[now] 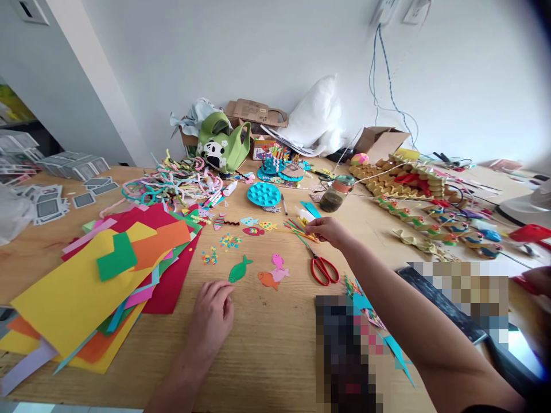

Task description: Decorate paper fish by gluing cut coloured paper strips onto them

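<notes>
My left hand (213, 310) rests on the table with its fingers bent together. Its fingertips press at the near end of a green paper fish (240, 269). Stretched farther out, my right hand (329, 230) is closed in a pinch over a small bunch of thin coloured paper strips (297, 226). A yellow strip (289, 232) runs to its fingertips, which are partly hidden. Red-handled scissors (323, 271) lie below that hand. Beside the green fish are an orange paper fish (267, 280) and pink ones (278, 262). Decorated paper fish (253, 231) and paper confetti (231, 241) lie beyond.
Coloured paper sheets (77, 287) are piled at the left, with pipe cleaners (172, 178) behind. A blue scalloped disc (263, 195), a glass jar (338, 193) and a green panda bag (224, 143) stand farther back. Egg-carton pieces (383, 175) and another person's hand (531, 292) are at right.
</notes>
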### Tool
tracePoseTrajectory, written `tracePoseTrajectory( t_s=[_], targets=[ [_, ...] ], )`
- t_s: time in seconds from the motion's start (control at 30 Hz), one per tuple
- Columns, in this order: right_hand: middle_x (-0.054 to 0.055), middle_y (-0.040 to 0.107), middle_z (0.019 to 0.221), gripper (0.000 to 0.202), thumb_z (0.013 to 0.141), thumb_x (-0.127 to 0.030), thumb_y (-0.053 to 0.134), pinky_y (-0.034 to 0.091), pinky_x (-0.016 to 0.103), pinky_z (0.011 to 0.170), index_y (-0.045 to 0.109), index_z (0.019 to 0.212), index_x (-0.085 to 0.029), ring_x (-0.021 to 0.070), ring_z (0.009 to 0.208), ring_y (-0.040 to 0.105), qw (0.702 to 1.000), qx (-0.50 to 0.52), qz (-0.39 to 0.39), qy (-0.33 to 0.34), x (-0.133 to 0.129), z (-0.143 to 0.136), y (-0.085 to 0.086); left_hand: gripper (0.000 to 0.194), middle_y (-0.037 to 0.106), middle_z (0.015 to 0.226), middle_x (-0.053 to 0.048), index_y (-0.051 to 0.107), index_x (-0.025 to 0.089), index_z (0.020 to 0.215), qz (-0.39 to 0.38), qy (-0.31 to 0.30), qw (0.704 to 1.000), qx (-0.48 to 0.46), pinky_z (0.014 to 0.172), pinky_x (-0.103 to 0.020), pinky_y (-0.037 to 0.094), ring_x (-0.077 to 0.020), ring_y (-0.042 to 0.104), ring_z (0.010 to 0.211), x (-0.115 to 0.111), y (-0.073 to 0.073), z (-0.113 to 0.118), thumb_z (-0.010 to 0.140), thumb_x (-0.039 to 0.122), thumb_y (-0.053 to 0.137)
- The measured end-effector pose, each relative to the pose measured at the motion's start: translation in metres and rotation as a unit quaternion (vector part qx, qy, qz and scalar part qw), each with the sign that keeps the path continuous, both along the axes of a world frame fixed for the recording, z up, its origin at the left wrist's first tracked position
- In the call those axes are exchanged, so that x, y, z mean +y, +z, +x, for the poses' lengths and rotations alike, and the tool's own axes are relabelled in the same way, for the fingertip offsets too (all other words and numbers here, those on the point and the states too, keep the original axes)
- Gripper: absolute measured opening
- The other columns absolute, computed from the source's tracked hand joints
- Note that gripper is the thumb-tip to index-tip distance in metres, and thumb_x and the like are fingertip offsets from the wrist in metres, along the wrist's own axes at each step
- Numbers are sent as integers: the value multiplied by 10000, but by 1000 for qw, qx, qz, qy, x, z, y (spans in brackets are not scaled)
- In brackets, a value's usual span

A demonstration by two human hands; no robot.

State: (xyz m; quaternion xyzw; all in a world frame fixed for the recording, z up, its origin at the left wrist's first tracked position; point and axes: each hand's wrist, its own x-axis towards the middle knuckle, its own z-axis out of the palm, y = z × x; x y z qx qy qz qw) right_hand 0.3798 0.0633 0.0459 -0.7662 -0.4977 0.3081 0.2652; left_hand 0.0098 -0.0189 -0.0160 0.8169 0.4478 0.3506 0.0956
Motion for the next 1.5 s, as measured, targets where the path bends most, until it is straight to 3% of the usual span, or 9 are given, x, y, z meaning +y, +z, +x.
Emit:
tracePoseTrajectory(
  t_s=[0.2, 0.4, 0.57, 1.0, 1.2, 1.5],
  targets=[
    [43, 663, 649, 356, 524, -401, 811, 258, 197, 407, 631, 665, -128, 46, 461, 367, 969, 245, 2, 26, -17, -43, 10, 341, 675, 983, -83, 666, 170, 987, -26, 14, 999, 29, 863, -426, 522, -238, 582, 949, -4, 7, 3, 762, 9, 466],
    [28, 663, 633, 318, 573, -398, 786, 276, 207, 428, 636, 681, -139, 54, 475, 396, 946, 313, -21, 84, -40, -104, 16, 349, 651, 1075, -100, 642, 145, 1073, -50, 19, 996, 76, 939, -455, 480, -250, 533, 1043, -9, 13, 4, 789, 29, 476],
    [15, 660, 614, 296, 566, -394, 790, 275, 223, 423, 633, 645, -156, 52, 441, 404, 932, 351, -18, 91, -56, -137, 20, 363, 636, 1169, -103, 620, 124, 1131, -61, 16, 991, 118, 976, -464, 443, -265, 499, 1095, -9, 15, 5, 807, 50, 476],
    [0, 634, 624, 324, 604, -411, 809, 299, 225, 473, 641, 670, -143, 63, 512, 439, 916, 394, 6, 79, -105, -157, 33, 296, 642, 1146, -104, 623, 138, 1113, -48, 6, 983, 179, 964, -473, 421, -302, 479, 1152, -14, 18, 5, 852, 121, 484],
    [-11, 612, 639, 345, 585, -422, 814, 290, 226, 464, 622, 673, -150, 59, 493, 419, 913, 404, -3, 59, -129, -170, 25, 264, 647, 1101, -91, 627, 158, 1074, -40, -12, 983, 180, 941, -473, 442, -291, 494, 1126, -27, 20, -4, 856, 115, 484],
    [-23, 584, 612, 306, 631, -421, 758, 258, 213, 440, 608, 683, -160, 52, 466, 369, 923, 380, -44, 32, -171, -203, 9, 248, 686, 1076, -73, 655, 145, 1052, 2, -90, 986, 140, 978, -471, 453, -280, 515, 1146, -52, 19, -27, 877, 93, 488]
  ],
)
